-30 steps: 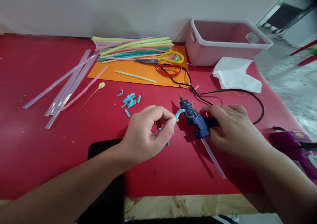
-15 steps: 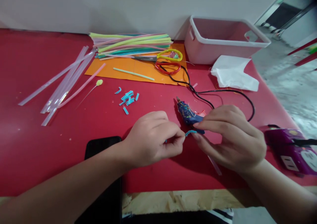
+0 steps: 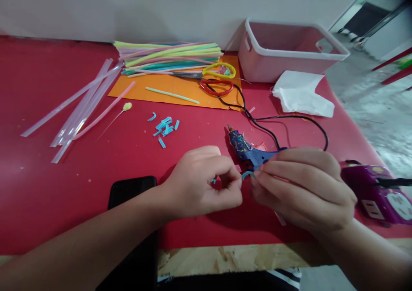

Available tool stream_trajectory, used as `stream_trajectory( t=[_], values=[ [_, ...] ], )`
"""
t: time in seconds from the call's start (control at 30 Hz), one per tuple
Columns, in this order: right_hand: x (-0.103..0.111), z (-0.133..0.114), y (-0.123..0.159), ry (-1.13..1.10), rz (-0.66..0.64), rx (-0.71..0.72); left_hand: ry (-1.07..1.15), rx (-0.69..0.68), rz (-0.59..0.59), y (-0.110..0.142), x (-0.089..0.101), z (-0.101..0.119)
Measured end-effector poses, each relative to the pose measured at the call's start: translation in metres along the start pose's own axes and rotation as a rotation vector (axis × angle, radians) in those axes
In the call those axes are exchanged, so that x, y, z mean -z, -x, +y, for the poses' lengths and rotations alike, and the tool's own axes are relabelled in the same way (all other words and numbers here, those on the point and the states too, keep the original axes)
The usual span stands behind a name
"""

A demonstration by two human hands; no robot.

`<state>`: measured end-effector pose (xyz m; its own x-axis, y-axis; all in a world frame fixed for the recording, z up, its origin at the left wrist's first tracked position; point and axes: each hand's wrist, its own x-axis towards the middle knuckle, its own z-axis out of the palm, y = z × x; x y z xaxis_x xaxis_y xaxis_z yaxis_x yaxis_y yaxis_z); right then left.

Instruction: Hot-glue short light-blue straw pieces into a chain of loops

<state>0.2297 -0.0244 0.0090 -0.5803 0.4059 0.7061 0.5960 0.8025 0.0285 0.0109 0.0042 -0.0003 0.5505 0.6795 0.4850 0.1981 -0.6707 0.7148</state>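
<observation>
My left hand [image 3: 207, 183] is closed in a pinch on one end of a short, curved light-blue strip [image 3: 247, 174]. A bit of the same blue shows inside its curled fingers. My right hand [image 3: 304, 188] pinches the strip's other end between thumb and fingertips. Just beyond the strip lies a dark-blue hot glue gun [image 3: 249, 151], its nozzle pointing up and left; my right fingers partly cover its handle. A small pile of cut blue pieces [image 3: 165, 127] sits on the red tabletop [image 3: 193, 231], left of the glue gun.
A black phone [image 3: 131, 188] lies under my left forearm. Further back are clear glue sticks [image 3: 85, 98], a bundle of coloured stems [image 3: 170, 55], scissors [image 3: 219, 87] and a pink bin [image 3: 289, 61]. White cloth [image 3: 301, 95], a black cord [image 3: 289, 118] and a purple power socket [image 3: 376, 196] occupy the right.
My right hand has turned and shifted slightly right, its fingers closing further over the strip's end. The strip is now bent in a tighter arch. My left hand has barely moved.
</observation>
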Motion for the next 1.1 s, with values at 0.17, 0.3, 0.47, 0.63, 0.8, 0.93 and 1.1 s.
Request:
stream_trajectory(
  t=[0.17, 0.3, 0.47, 0.63, 0.8, 0.93, 1.1],
  values=[
    [-0.002, -0.001, -0.004, -0.042, -0.008, -0.045, 0.007, 0.022, -0.012, 0.001, 0.0, 0.001],
    [-0.008, 0.0, -0.01, -0.195, 0.026, -0.204, 0.046, 0.061, 0.004, 0.0, 0.003, 0.002],
    [-0.009, -0.002, -0.01, -0.263, 0.021, -0.259, 0.126, 0.084, -0.034, -0.001, 0.004, 0.002],
    [-0.011, -0.004, -0.011, -0.221, 0.057, -0.249, 0.187, 0.173, -0.069, -0.002, 0.002, 0.003],
    [-0.007, -0.005, -0.008, -0.062, 0.049, -0.093, 0.343, 0.357, -0.162, -0.006, 0.003, 0.006],
    [-0.006, -0.003, -0.006, -0.045, 0.054, -0.003, 0.329, 0.345, -0.172, -0.004, 0.002, 0.006],
    [-0.008, 0.001, -0.01, -0.179, 0.03, -0.179, 0.074, 0.174, -0.025, 0.001, 0.001, 0.001]
  ],
)
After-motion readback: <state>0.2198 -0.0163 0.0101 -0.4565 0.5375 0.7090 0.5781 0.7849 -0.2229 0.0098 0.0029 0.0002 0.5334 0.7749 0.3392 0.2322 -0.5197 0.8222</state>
